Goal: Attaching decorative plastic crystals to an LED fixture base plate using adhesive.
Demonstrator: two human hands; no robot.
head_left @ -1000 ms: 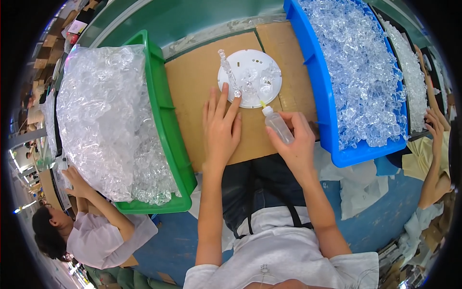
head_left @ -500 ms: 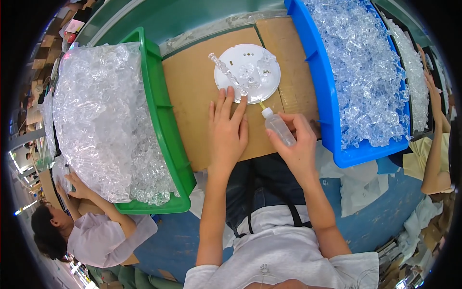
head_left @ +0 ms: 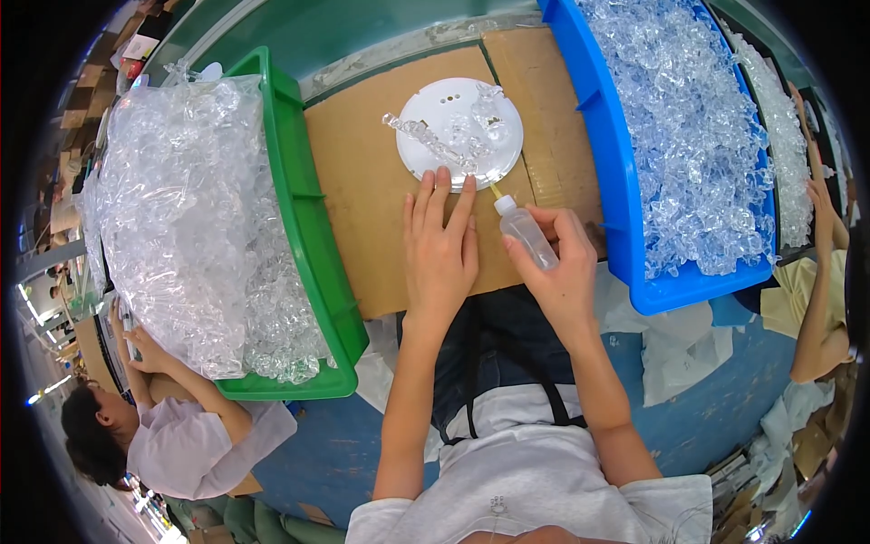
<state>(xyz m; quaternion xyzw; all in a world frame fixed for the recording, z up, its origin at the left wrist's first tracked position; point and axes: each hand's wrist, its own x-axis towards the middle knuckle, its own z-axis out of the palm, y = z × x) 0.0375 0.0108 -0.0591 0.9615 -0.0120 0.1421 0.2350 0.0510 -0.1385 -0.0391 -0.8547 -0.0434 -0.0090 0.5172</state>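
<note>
A round white disc with small slots (head_left: 419,163) lies on the cardboard. Several clear plastic pieces rest on it, among them a long knobbly clear stick (head_left: 426,138) lying slantwise. My left hand (head_left: 440,240) is flat with fingers spread, its fingertips at the disc's near rim. In my right hand (head_left: 564,281) is a small translucent squeeze bottle (head_left: 527,232) with a white cap and a thin yellowish nozzle. The nozzle points to the disc's near right rim; whether it touches is too small to tell.
At left stands a green bin (head_left: 299,199) heaped with bagged and loose clear pieces. A blue bin (head_left: 625,199) full of clear pieces is at right. Cardboard (head_left: 362,227) covers the work surface. Co-workers sit at lower left (head_left: 190,444) and far right (head_left: 807,308).
The disc has turned and shifted slightly left and away, and the clear stick on it now lies flatter. My left hand has slid a little right. My right hand still holds the bottle.
</note>
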